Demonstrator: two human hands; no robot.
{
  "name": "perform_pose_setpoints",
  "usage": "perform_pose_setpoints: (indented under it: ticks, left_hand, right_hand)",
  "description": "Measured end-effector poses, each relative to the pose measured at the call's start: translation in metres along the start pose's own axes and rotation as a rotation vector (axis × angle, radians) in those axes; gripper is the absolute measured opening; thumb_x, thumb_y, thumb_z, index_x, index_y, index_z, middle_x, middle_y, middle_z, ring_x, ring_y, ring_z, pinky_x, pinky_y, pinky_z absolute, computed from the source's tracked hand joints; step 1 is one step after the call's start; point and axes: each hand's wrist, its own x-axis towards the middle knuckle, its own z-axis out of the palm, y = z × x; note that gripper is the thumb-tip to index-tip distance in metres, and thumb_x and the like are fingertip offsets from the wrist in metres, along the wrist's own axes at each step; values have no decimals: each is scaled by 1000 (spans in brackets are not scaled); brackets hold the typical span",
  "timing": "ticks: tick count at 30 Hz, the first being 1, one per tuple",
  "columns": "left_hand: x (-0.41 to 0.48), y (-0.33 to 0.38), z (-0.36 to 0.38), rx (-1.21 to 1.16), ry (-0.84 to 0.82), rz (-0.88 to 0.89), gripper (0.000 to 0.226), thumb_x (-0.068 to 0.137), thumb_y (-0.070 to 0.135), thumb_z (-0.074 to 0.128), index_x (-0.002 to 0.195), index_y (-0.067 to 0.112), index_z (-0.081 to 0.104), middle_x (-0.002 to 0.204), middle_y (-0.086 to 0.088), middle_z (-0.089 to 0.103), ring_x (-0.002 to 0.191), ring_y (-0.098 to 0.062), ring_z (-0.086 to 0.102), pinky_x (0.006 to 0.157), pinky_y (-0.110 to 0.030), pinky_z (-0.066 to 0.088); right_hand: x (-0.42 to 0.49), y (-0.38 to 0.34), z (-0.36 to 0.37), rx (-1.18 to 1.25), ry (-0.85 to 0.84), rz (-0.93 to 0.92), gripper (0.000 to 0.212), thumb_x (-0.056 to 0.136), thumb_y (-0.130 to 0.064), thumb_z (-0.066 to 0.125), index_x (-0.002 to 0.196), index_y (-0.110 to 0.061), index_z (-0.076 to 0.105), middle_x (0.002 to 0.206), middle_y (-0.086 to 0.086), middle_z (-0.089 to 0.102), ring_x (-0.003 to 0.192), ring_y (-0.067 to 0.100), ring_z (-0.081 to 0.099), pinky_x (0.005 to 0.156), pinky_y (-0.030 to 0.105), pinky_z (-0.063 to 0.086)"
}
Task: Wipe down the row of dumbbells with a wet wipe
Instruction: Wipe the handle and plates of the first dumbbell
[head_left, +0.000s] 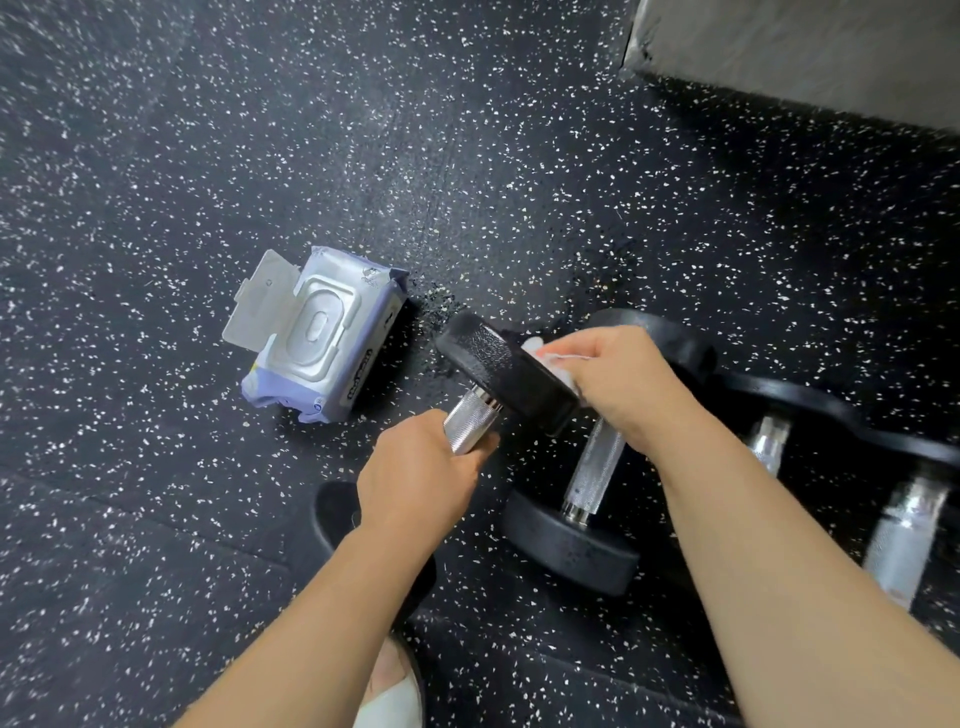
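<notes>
My left hand (421, 478) is clamped around the ridged metal handle of a dumbbell (506, 371), tilting it up just below the middle of the frame. My right hand (623, 384) pinches a white wet wipe (550, 358) against the far side of its raised black head. More dumbbells (592, 473) lie side by side to the right. The wipe pack (317, 332), lid flipped open, sits left of centre on the speckled black floor (156, 156).
</notes>
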Motion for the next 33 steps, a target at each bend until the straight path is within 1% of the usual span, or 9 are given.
perform_pose_setpoints:
  ticks: [3, 9, 12, 15, 19, 22, 27, 29, 33]
  left_hand:
    - [-1, -3, 1, -1, -4, 3, 40, 82, 57, 62, 66, 24, 45, 71, 3, 61, 76, -26, 60, 63, -34, 46]
    - [-2, -5, 0, -4, 4, 9, 42, 79, 59, 62, 65, 23, 46, 69, 2, 62, 73, -26, 61, 67, -36, 52]
    - [-4, -2, -1, 9, 3, 31, 40, 79, 57, 62, 67, 22, 48, 68, 4, 61, 73, -23, 61, 63, -33, 48]
    - [-4, 1, 0, 16, -5, 31, 38, 81, 56, 62, 68, 23, 48, 67, 6, 58, 75, -22, 58, 61, -31, 40]
    - [-4, 3, 2, 6, 1, 22, 38, 81, 56, 63, 70, 22, 51, 68, 5, 58, 75, -23, 59, 60, -31, 39]
    - [-4, 3, 1, -28, 17, 10, 38, 81, 55, 63, 69, 21, 52, 67, 4, 60, 73, -23, 60, 59, -32, 43]
    - [-1, 1, 0, -84, 30, -33, 38, 81, 55, 63, 74, 19, 55, 72, 0, 63, 75, -27, 62, 68, -37, 51]
    - [1, 1, 1, -92, 31, -53, 37, 82, 55, 64, 76, 19, 57, 75, -1, 64, 78, -28, 61, 68, -36, 51]
    - [5, 0, 0, -99, 39, -67, 37, 80, 55, 65, 71, 21, 52, 74, -1, 63, 79, -29, 61, 67, -35, 49]
  right_hand:
    - [-28, -9, -6, -82, 81, -86, 15, 83, -11, 67, 83, -23, 76, 82, -8, 71, 79, 7, 64, 72, 16, 48]
    - [-28, -50, 14, 32, -38, -379, 17, 84, -4, 65, 89, -17, 76, 64, -15, 65, 57, -2, 54, 62, 14, 46]
    - [-4, -61, 22, -55, -144, -395, 24, 87, 1, 56, 93, -12, 75, 73, -3, 72, 57, -1, 56, 61, 13, 42]
    - [16, -59, 20, -126, -242, -279, 25, 90, 2, 51, 101, -4, 73, 62, -8, 64, 45, -6, 48, 48, 6, 36]
    - [33, -34, 18, -183, -231, -74, 20, 90, -1, 55, 97, -5, 73, 80, 8, 67, 71, 13, 58, 71, 27, 52]
    - [28, -17, 14, -109, -213, 118, 19, 88, -1, 54, 88, -4, 73, 77, 9, 65, 68, 18, 57, 66, 30, 51]
    - [9, -12, 10, 49, -35, 297, 32, 92, -4, 48, 122, 3, 55, 114, 21, 61, 87, 25, 56, 69, 34, 53]
    - [0, -16, 9, 170, 20, 364, 24, 93, 2, 42, 113, 3, 55, 114, 21, 61, 84, 25, 58, 62, 33, 54]
    - [-22, -24, 8, 304, 2, 454, 25, 84, 17, 34, 75, 3, 53, 79, 18, 58, 76, 28, 62, 68, 40, 60]
